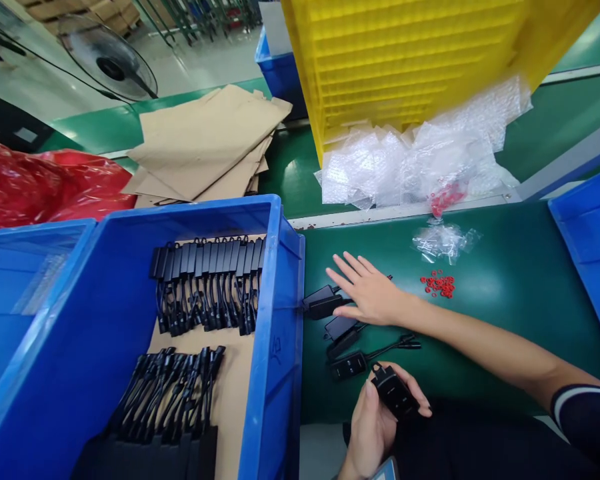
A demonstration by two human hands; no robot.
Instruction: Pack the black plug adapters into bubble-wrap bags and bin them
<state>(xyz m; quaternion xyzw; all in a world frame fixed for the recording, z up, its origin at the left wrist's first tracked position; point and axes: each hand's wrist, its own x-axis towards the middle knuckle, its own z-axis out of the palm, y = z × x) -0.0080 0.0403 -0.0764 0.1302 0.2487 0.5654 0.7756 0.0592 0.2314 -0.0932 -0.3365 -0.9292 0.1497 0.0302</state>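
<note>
Low in the view, my left hand (373, 427) is closed around a small black box-shaped adapter (396, 393), whose loop end points up past the fingers. My right hand (373, 293) reaches in from the right with its fingers spread, over several black adapters with short cables. Two of these adapters (325, 303) lie partly beneath its fingers; whether it touches them I cannot tell. Nearer to me, another adapter (349, 366) rests on the green table (510, 320) with its forked cable stretching right. Small red rings (437, 285) form a loose pile right of the right wrist.
A blue crate (267, 333) on the left holds rows of black adapters on cardboard. Clear plastic bags (445, 241) lie behind the rings. Bubble bags (400, 167) sit beneath a yellow crate (405, 60). Cardboard sheets (205, 140) and red plastic (45, 180) are at the back left.
</note>
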